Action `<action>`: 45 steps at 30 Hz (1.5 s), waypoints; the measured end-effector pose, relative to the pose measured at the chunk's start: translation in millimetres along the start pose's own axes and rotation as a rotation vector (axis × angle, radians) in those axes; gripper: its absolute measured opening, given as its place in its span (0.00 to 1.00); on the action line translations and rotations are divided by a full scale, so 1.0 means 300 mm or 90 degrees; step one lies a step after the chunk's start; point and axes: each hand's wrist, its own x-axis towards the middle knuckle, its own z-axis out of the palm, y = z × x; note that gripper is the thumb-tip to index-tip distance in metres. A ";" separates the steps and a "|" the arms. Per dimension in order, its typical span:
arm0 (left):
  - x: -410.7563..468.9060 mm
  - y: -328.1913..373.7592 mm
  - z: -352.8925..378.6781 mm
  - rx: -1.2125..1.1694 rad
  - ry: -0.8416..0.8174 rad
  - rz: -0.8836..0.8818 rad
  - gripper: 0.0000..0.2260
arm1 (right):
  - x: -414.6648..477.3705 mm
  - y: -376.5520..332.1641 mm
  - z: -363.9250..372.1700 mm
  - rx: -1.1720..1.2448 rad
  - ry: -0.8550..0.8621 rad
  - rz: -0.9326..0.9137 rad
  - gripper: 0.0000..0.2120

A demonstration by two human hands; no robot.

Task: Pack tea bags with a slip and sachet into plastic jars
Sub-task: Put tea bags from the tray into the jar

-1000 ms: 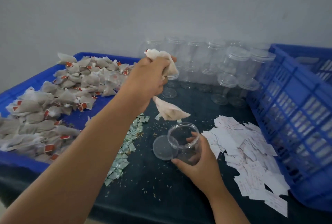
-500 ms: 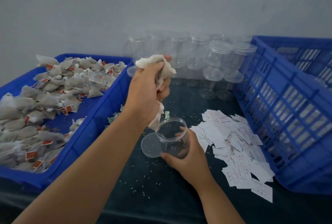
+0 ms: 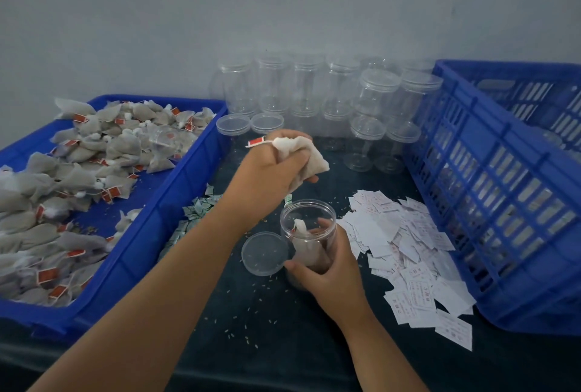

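My left hand grips a bunch of grey tea bags just above and behind the open clear jar. My right hand holds that jar by its side on the dark table. One tea bag lies inside the jar. The jar's round lid lies flat on the table against its left side. A heap of white paper slips lies to the right of the jar. Small green-white sachets are scattered to its left.
A blue tray on the left holds several tea bags with red tags. Stacked empty clear jars stand along the back wall. A tall blue slatted crate fills the right side. Loose grains dot the table.
One tea bag has dropped from my left hand into the jar. My left hand stays above the jar with the remaining bags; my right hand keeps holding the jar.
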 end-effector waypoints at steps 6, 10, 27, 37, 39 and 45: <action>-0.011 -0.047 -0.039 0.367 -0.161 -0.035 0.06 | -0.001 0.000 0.000 0.011 -0.002 0.004 0.37; -0.048 -0.077 -0.029 0.423 -0.186 -0.060 0.12 | -0.003 -0.010 0.001 0.023 -0.004 0.016 0.39; 0.003 -0.210 -0.713 0.680 0.030 -0.288 0.11 | -0.011 -0.008 0.002 -0.077 -0.062 -0.002 0.42; -0.046 -0.470 -0.736 0.755 -0.183 -0.352 0.16 | -0.009 0.001 0.009 -0.066 -0.069 0.019 0.40; -0.044 -0.480 -0.744 0.724 -0.125 -0.334 0.15 | -0.009 0.002 0.010 -0.066 -0.063 0.014 0.41; -0.050 -0.475 -0.776 0.617 0.010 -0.308 0.08 | -0.010 0.013 0.006 -0.064 -0.067 0.021 0.40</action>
